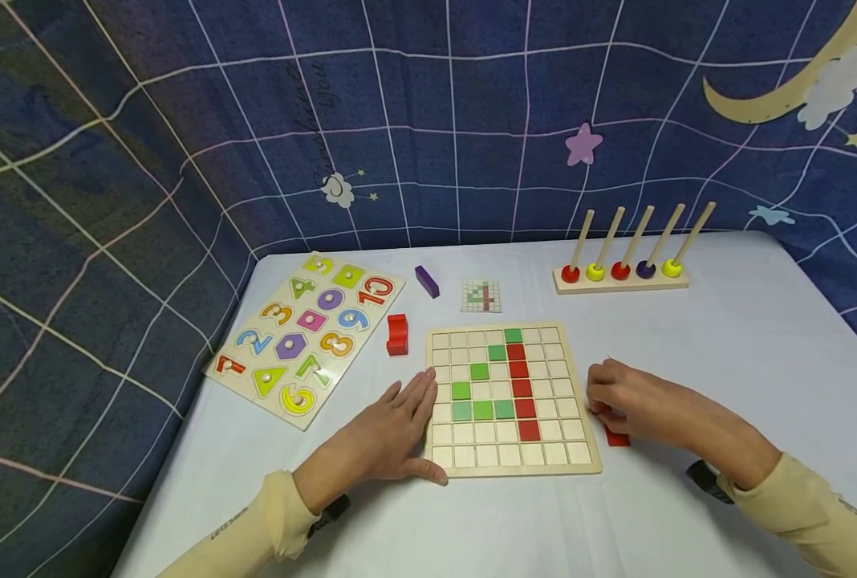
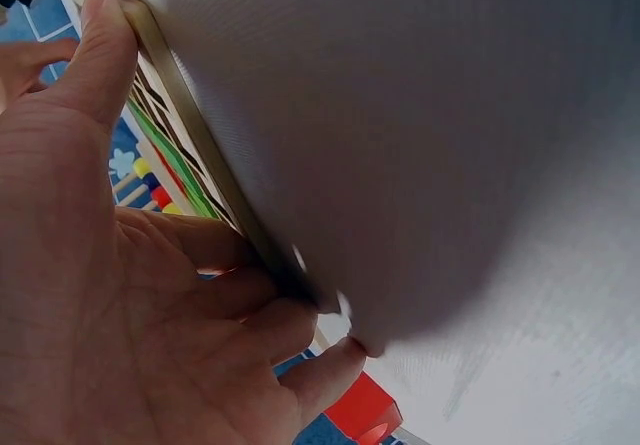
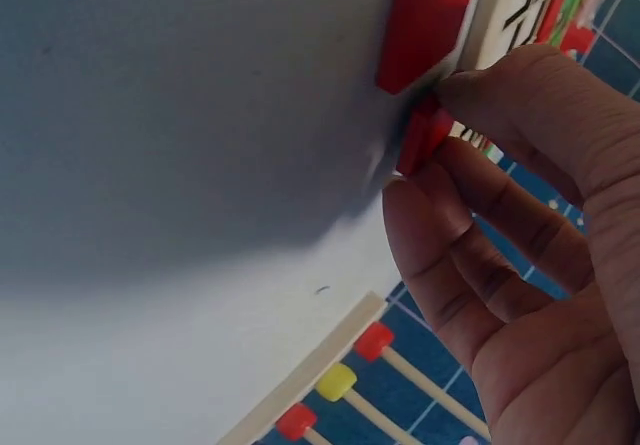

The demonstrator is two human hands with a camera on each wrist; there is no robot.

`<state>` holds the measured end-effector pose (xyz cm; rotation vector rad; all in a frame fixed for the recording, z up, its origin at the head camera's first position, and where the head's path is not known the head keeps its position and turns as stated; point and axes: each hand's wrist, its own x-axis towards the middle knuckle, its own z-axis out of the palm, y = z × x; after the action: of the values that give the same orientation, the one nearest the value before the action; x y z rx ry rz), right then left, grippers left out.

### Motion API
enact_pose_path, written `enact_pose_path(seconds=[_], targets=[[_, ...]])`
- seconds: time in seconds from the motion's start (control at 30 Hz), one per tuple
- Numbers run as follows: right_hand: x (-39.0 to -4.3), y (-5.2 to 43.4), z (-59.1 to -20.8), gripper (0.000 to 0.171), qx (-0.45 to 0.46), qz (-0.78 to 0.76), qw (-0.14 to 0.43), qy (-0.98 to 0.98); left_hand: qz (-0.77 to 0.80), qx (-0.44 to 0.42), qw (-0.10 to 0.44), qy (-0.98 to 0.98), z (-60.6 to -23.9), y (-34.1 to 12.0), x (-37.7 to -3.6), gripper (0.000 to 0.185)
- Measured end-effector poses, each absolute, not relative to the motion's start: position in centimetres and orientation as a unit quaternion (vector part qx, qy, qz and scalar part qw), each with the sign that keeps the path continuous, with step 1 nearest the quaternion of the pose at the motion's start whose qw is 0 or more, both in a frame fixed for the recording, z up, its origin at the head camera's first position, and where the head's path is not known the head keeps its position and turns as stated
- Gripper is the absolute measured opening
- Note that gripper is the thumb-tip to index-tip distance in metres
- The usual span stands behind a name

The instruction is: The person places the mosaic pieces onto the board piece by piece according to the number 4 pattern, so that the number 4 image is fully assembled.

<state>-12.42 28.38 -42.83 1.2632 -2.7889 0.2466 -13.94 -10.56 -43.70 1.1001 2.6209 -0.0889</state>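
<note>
A wooden grid board [image 1: 580,461] lies in the middle of the white table, with green tiles [image 1: 481,410] and a column of red tiles [image 1: 521,388] set in it. My left hand [image 1: 400,425] rests flat against the board's left edge [image 2: 190,115], its thumb at the near corner. To the right of the board, my right hand [image 1: 627,405] pinches a small red tile [image 3: 422,137] in its curled fingers [image 3: 500,100], low over the table. A second red tile [image 1: 618,438] [image 3: 428,23] lies flat by the board's right side.
A number puzzle board [image 1: 306,333] sits at the left. A red block [image 1: 397,334], a purple block [image 1: 427,281] and a small pattern card [image 1: 482,295] lie behind the grid board. A peg rack with coloured beads [image 1: 623,269] stands at the back right. A blue cloth hangs behind.
</note>
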Motion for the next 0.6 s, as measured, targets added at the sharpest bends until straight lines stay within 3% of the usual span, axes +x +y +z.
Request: enact_pose_path(seconds=[0.4, 0.6], targets=[[-11.7, 26.3, -42.6, 0.038, 0.476, 0.109, 0.11, -0.865, -0.025, 0.383, 0.153, 0.911, -43.7, -10.6, -13.9, 0.126], [-11.2, 23.6, -42.9, 0.032, 0.506, 0.122, 0.105, -0.847, -0.026, 0.384, 0.154, 0.91, -43.7, -10.5, -14.0, 0.126]])
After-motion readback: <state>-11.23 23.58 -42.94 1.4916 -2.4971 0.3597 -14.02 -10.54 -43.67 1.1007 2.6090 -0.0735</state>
